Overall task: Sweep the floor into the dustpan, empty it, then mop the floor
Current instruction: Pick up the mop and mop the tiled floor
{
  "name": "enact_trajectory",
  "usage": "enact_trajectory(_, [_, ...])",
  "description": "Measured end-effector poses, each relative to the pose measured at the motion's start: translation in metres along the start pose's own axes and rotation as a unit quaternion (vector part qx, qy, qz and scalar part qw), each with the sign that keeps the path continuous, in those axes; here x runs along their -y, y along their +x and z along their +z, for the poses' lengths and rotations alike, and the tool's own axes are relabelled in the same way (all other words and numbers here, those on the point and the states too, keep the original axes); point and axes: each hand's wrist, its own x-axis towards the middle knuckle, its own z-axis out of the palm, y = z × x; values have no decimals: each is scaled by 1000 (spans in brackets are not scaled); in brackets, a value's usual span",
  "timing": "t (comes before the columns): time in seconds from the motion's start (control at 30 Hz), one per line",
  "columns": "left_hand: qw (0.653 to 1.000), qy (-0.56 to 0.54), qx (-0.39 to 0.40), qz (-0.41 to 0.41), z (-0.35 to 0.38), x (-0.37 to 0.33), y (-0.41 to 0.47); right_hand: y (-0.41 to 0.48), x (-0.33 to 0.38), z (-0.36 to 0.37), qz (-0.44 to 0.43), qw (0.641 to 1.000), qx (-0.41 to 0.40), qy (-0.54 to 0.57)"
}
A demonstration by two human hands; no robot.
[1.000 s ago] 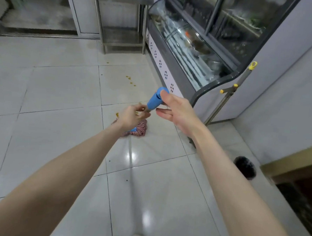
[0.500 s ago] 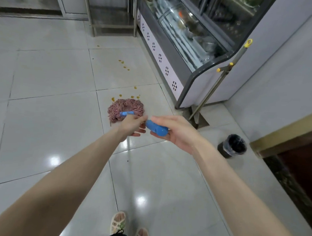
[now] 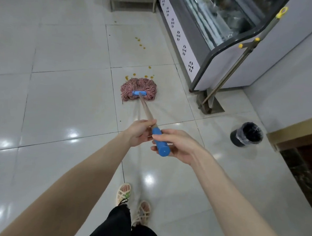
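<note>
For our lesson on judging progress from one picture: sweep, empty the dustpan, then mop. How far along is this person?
Done, it seems: sweeping, since the long-handled dustpan stands parked against the display case; whether it was emptied does not show. In hand: left hand and right hand grip the mop, its head at the nearest yellow spots. Left: the spots beyond lie unmopped.

Glass-fronted display case (image 3: 220, 30) at upper right, black-lined bin (image 3: 246, 135) near a wood-trimmed counter (image 3: 297, 129)
</note>
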Motion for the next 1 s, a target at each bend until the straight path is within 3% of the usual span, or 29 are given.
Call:
enact_trajectory(0.53, [997, -67, -35, -5, 5, -34, 82, 74, 44, -28, 61, 997, -14, -47])
enact_trajectory(1.0, [999, -18, -33, -3, -70, -208, 237, 261, 198, -14, 84, 994, -20, -60])
